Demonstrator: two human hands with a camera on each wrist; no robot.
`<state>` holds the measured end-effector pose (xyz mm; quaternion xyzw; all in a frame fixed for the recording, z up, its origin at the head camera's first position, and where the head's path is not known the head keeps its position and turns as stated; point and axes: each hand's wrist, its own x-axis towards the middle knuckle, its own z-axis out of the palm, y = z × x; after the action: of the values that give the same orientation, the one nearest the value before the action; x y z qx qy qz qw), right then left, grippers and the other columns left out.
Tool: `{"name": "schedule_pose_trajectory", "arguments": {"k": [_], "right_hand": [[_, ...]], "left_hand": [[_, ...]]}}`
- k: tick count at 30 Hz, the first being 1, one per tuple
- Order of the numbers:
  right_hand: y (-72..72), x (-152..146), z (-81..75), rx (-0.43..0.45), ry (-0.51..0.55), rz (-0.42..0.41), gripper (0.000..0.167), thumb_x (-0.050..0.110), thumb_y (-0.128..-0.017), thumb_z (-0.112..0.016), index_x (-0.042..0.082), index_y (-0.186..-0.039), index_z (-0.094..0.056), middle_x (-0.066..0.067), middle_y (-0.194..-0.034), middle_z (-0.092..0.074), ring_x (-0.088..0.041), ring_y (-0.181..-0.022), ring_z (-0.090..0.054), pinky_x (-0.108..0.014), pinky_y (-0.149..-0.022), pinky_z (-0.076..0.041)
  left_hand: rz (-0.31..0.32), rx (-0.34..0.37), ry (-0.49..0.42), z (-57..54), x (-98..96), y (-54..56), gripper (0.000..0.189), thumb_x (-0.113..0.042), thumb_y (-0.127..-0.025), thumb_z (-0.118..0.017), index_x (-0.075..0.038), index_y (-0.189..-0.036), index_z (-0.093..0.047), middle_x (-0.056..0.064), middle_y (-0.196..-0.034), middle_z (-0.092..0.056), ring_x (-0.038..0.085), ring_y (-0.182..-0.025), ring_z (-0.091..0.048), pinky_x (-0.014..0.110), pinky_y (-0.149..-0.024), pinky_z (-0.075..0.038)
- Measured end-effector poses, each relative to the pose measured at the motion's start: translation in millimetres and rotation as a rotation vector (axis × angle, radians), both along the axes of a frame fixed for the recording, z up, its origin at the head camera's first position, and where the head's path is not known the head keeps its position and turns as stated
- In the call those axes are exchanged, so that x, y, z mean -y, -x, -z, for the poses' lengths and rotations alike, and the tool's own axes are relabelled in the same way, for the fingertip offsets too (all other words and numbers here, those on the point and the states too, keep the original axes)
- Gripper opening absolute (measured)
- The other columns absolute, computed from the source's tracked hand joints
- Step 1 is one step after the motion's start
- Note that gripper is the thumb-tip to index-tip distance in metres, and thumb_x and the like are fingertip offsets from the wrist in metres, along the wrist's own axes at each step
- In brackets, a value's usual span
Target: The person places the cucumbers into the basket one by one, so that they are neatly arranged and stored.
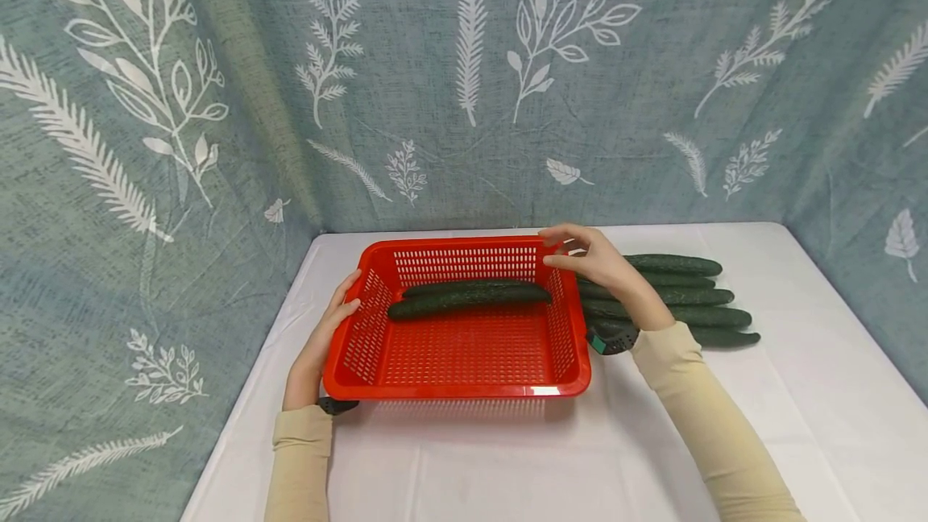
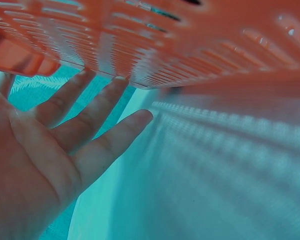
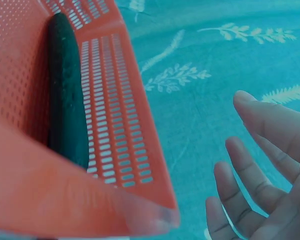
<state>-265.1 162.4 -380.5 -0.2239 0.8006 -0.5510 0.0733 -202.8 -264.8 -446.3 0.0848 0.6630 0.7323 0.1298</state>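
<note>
A red plastic basket [image 1: 457, 391] with slotted walls stands on the white-covered table. Two dark green cucumbers [image 1: 471, 297] lie side by side in it, toward its back wall; one cucumber [image 3: 67, 90] shows clearly in the right wrist view. At the basket's left side is my left hand [image 1: 335, 333], its fingers [image 2: 110, 147] extended and spread against or close to the outer wall. My right hand [image 1: 590, 260] hovers by the back right corner, fingers loosely bent and holding nothing. In the right wrist view, a gap separates this hand [image 3: 270, 175] from the rim.
Several more cucumbers [image 1: 696, 296] lie in a row on the table to the right of the basket, partly behind my right forearm. A green leaf-patterned curtain [image 1: 435, 103] hangs behind and beside the white tablecloth [image 1: 797, 393].
</note>
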Motion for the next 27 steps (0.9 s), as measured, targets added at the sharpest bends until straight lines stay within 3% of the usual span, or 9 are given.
{"name": "schedule_pose_trajectory", "arguments": {"k": [14, 22, 27], "right_hand": [[-16.8, -23.2, 5.2, -0.011, 0.006, 0.025, 0.047, 0.017, -0.087, -0.065, 0.0, -0.128, -0.05, -0.022, -0.126, -0.05, -0.031, -0.106, -0.053, -0.036, -0.082, -0.049], [-25.9, -38.9, 13.4, -0.115, -0.044, 0.072, 0.044, 0.016, -0.085, -0.067, 0.007, -0.126, -0.055, -0.013, -0.123, -0.055, -0.032, -0.108, -0.054, -0.043, -0.091, -0.042], [-30.8, -50.2, 20.5, -0.148, -0.056, 0.095, 0.043, 0.018, -0.086, -0.067, 0.012, -0.127, -0.055, -0.007, -0.123, -0.055, -0.02, -0.105, -0.053, -0.044, -0.092, -0.04]], "left_hand": [[0.007, 0.004, 0.007, 1.8, 3.2, 0.6, 0.053, -0.027, -0.101, -0.031, -0.032, -0.149, -0.008, 0.011, -0.15, -0.012, 0.029, -0.115, -0.04, 0.035, -0.086, -0.046], [0.013, -0.015, 0.01, 1.9, 2.4, -0.2, 0.053, -0.026, -0.101, -0.03, -0.031, -0.149, -0.007, 0.012, -0.15, -0.01, 0.028, -0.114, -0.041, 0.034, -0.085, -0.046], [0.014, -0.021, 0.003, 0.5, 1.5, -0.7, 0.053, -0.024, -0.101, -0.029, -0.03, -0.149, -0.007, 0.011, -0.151, -0.01, 0.028, -0.115, -0.04, 0.033, -0.086, -0.046]]}}
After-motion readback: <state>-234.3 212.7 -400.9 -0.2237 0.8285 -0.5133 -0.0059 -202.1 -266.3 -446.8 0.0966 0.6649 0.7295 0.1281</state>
